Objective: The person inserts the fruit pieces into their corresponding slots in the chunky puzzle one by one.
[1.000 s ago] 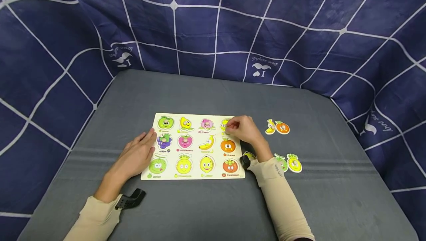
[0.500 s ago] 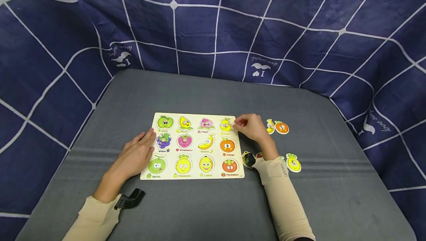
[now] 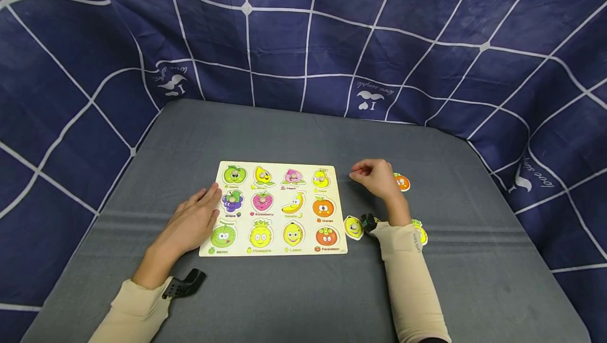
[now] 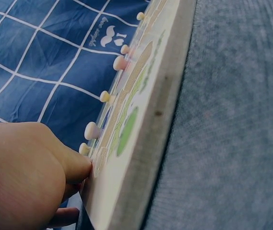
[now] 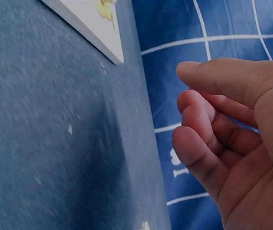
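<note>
A cream fruit puzzle board (image 3: 278, 195) lies flat on the grey table. My left hand (image 3: 194, 216) rests against its left side, fingers extended; in the left wrist view the thumb (image 4: 76, 163) touches the board's edge. Round knobs (image 4: 119, 62) stand up from several pieces in the board, among them the pear (image 3: 321, 178) at the top right corner. My right hand (image 3: 377, 177) is off the board's right side, above the table. Its fingers (image 5: 189, 143) are loosely curled with nothing between them. An orange piece (image 3: 402, 181) shows just past this hand.
A lemon piece (image 3: 353, 227) lies beside the board's right edge, near the black wrist strap (image 3: 368, 222). The right sleeve partly covers a pineapple piece (image 3: 421, 233). A navy gridded cloth (image 3: 284, 32) hangs around the table's back and sides.
My right hand has let go of the pear piece and moved right, away from the board, now covering the loose banana piece. My left hand has stayed at the board's left side.
</note>
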`<control>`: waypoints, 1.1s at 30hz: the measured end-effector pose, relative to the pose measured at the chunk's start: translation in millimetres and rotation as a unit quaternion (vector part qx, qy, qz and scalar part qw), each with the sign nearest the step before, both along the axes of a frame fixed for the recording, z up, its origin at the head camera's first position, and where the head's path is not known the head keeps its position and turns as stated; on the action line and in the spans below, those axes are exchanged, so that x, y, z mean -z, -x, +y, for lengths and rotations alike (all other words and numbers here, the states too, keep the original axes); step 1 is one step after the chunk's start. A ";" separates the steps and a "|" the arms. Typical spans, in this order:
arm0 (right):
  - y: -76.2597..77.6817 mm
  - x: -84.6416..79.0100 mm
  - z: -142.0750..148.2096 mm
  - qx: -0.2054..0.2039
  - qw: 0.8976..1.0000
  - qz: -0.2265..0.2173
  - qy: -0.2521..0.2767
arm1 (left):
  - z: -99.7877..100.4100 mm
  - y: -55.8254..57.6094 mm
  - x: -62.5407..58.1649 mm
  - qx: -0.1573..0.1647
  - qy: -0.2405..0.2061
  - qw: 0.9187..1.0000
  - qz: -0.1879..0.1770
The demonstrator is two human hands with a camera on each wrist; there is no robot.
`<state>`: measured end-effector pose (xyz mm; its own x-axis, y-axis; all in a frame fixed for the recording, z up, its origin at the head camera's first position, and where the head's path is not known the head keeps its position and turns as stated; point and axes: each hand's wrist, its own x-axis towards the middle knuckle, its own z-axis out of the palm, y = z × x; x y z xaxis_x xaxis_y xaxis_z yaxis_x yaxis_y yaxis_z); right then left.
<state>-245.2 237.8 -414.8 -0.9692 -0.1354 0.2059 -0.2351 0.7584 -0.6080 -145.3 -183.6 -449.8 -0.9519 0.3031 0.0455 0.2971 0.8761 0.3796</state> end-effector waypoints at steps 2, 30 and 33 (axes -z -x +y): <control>0.2 -0.3 4.8 0.006 1.000 0.006 -0.001 | 0.1 0.0 -0.1 0.000 0.000 1.000 -0.001; -8.5 1.7 65.7 0.103 0.994 -0.019 -0.028 | 0.0 0.8 2.6 -0.003 0.004 1.000 0.000; -9.2 4.4 70.3 0.107 0.993 -0.020 -0.036 | 0.1 0.6 2.3 -0.003 0.004 1.000 0.000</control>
<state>-236.0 308.1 -419.2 -0.9845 0.0620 0.1643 -0.0403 0.8308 -0.5552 -145.9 -183.5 -452.1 -0.9540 0.2969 0.0422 0.2907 0.8812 0.3727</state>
